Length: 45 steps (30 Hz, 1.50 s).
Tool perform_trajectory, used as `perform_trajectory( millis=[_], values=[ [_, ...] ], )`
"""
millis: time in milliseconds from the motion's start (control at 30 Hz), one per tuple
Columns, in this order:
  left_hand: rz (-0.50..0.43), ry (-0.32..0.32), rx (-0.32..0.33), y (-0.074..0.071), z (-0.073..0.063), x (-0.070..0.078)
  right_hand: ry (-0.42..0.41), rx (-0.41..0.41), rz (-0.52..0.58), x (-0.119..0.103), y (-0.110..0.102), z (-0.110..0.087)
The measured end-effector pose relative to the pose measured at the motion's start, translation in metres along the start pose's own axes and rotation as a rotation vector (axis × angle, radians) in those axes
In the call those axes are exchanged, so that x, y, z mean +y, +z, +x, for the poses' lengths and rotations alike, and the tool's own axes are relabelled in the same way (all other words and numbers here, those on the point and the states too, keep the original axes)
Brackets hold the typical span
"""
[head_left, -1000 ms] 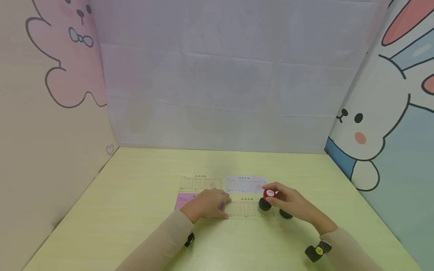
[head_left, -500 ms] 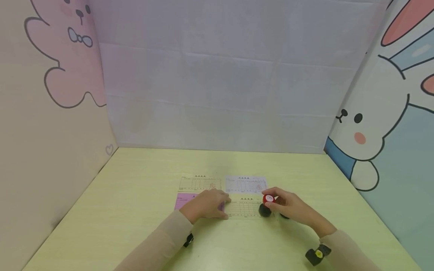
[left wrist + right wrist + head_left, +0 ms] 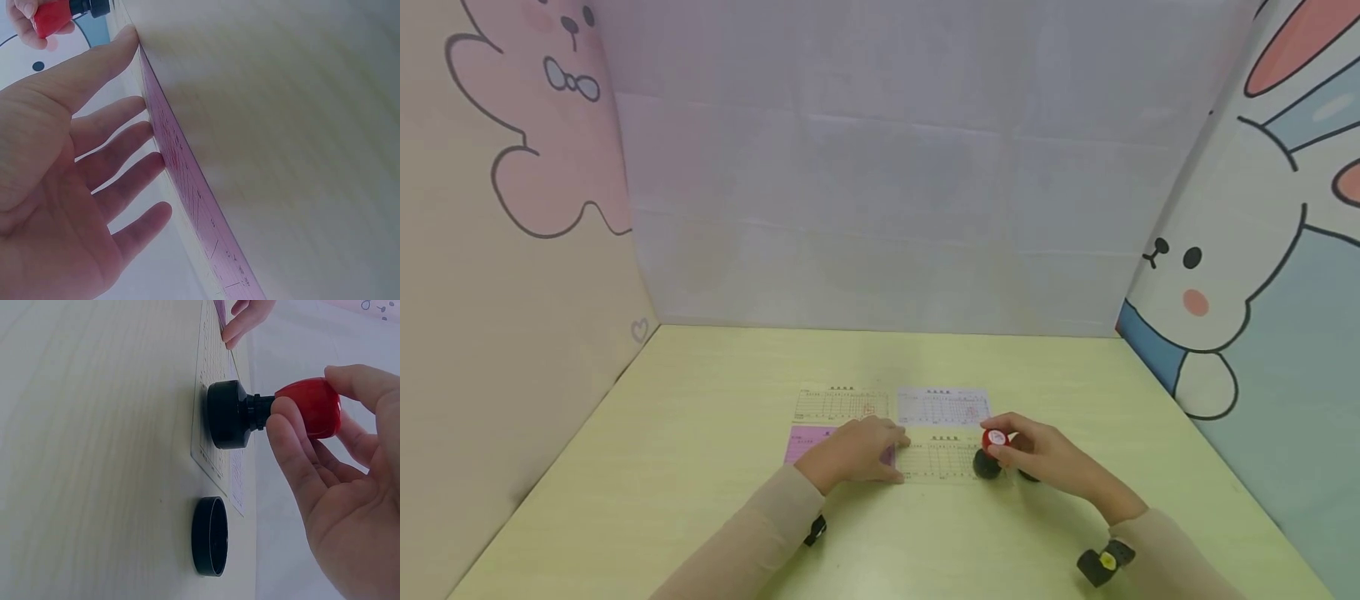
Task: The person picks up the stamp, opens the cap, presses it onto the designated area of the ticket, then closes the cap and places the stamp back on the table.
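Note:
My right hand (image 3: 1048, 460) grips the red handle of a round self-inking stamp (image 3: 996, 440) between thumb and fingers. Its wide black base is right at the right part of a pale yellow printed form (image 3: 936, 462), as the right wrist view also shows. A black round cap (image 3: 210, 537) lies on the table beside that form, mostly hidden by the hand in the head view. My left hand (image 3: 853, 452) rests with extended fingers over a purple form (image 3: 805, 442), its fingertips at the yellow form's left edge. The left wrist view shows nothing held in it.
Behind these lie another yellow form (image 3: 842, 406) and a white form (image 3: 936, 407), each with a red mark near its right side. All sit on a light wood-grain table (image 3: 700, 400). A pale back wall (image 3: 880, 167) and two cartoon-printed side walls enclose it.
The stamp has come down onto the yellow form's right part and then stays there. The left hand keeps its place on the forms.

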<state>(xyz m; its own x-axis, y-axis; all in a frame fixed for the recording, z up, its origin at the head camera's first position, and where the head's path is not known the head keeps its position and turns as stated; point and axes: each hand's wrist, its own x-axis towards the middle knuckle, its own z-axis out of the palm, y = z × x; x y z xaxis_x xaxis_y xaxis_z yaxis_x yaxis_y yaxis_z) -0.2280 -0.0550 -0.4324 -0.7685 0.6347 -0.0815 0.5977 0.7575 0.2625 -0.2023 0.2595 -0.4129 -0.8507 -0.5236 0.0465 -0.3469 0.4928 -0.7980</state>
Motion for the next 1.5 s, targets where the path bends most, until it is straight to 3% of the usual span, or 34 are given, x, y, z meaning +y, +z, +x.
perform_trajectory(
  millis=[700,1500],
  values=[
    [-0.029,0.018,0.007,-0.002,-0.002,0.001,0.007,-0.006,0.087,0.008,0.002,0.000],
    [-0.052,-0.005,0.000,-0.004,-0.006,0.006,0.003,-0.011,0.173,0.018,0.005,0.001]
  ],
)
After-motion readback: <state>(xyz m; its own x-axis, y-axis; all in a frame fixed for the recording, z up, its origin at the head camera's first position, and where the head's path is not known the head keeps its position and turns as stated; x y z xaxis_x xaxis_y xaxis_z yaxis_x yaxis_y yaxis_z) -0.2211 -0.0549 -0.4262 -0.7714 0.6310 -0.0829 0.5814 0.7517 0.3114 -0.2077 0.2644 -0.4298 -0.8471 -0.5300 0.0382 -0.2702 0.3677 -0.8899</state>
